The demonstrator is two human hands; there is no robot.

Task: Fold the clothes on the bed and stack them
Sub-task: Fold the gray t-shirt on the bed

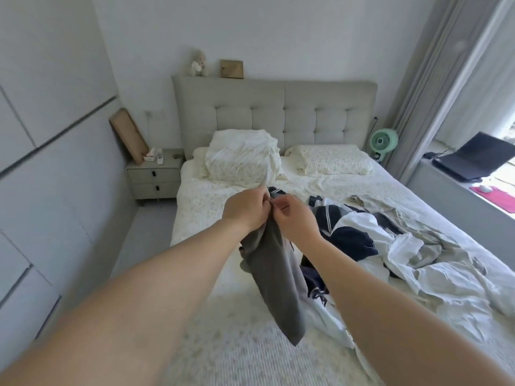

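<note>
A grey garment (278,277) hangs in the air above the bed (223,344), its lower end dangling close to the bedspread. My left hand (246,208) and my right hand (292,218) are side by side at its top edge, both pinching the cloth with curled fingers. To the right on the bed lies a loose pile of clothes: a navy and white garment (348,232) and pale white and beige pieces (434,263). Part of the pile is hidden behind my right forearm.
A folded duvet (242,157) and a pillow (331,162) lie at the headboard. A nightstand (154,175) stands left of the bed, a green fan (383,142) at the right. A laptop (473,160) sits on the window ledge. A wardrobe wall runs along the left.
</note>
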